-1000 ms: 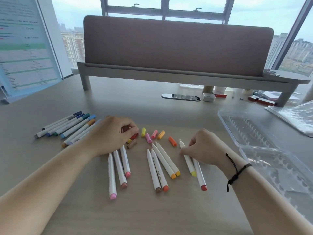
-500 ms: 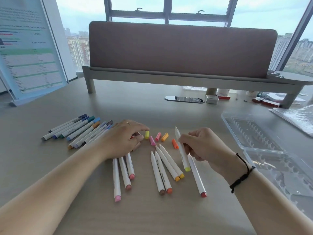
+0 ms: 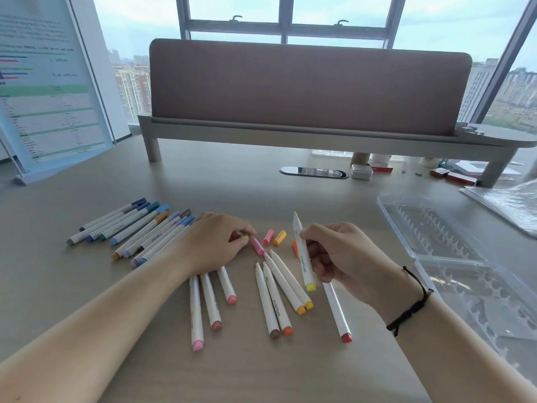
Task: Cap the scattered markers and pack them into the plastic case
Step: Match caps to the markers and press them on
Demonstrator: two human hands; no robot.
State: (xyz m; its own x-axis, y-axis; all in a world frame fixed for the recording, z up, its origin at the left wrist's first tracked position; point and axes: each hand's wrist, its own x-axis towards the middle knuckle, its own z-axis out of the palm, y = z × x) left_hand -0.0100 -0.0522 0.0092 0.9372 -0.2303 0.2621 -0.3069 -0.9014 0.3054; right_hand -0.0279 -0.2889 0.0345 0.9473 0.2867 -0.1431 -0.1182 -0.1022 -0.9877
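Two bare forearms reached in from the bottom corners. Left hand [image 3: 216, 242], palm down at centre, pinching a small yellow cap [image 3: 245, 237]. Right hand [image 3: 345, 257] raised, gripping a white uncapped marker with a yellow end [image 3: 303, 257], tip upward. Eight uncapped white markers [image 3: 274, 298] lying below the hands; four loose caps [image 3: 268, 237] at centre. Clear plastic case [image 3: 430, 234] lying open at right.

Yellow marker [image 3: 303, 257] in right hand [image 3: 345, 260]
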